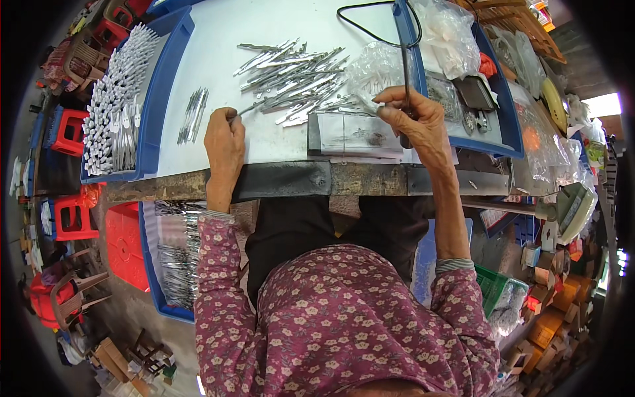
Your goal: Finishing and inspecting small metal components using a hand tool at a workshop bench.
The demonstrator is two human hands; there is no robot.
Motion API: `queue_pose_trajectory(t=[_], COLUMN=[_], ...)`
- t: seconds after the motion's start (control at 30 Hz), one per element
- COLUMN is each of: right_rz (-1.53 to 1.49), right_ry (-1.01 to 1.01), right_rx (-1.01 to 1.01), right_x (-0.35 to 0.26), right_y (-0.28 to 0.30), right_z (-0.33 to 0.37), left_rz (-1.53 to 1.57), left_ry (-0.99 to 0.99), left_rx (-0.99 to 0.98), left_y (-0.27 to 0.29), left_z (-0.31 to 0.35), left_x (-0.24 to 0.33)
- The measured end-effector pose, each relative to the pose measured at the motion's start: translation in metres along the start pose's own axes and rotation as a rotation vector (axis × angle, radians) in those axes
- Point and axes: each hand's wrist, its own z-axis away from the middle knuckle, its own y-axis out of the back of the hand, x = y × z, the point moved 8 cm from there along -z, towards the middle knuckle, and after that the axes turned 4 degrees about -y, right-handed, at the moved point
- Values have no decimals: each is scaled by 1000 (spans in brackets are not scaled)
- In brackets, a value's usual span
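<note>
My left hand (225, 142) is closed at the table's front edge, its thumb and fingertips pinching the end of a slim metal strip (250, 107). The strip points toward a loose pile of similar metal strips (297, 76) at the middle of the white tabletop. My right hand (423, 126) is wrapped round a dark, rod-like tool (405, 69) that stands up past the fingers; its exact kind cannot be made out. Between my hands lies a flat block with a pale, smudged top (357, 134). A small, neat row of strips (193, 116) lies left of my left hand.
On the left stands a blue tray (173, 59) packed with white-ended metal pieces (119, 99). A blue tray (506, 112) at right holds plastic bags and metal parts. A clear bag (377, 69) lies beside the pile; a black cord (367, 6) loops behind. Below left is a crate (152, 291).
</note>
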Motion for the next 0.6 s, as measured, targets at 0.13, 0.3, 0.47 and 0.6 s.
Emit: queue_pose_trajectory(t=[0.13, 0.3, 0.47, 0.6], right_rz=[-44, 116, 357, 676], right_ry=[23, 223, 461, 806], right_rx=[12, 98, 159, 147], right_x=[1, -30, -54, -66], right_y=[-5, -18, -33, -47], right_z=[0, 16, 34, 52], left_rz=[182, 687, 1082, 1262], left_ry=[72, 238, 319, 335], left_rx=[137, 108, -195, -324], left_y=[21, 13, -29, -49], left_z=[0, 5, 12, 15], left_x=[21, 43, 84, 103])
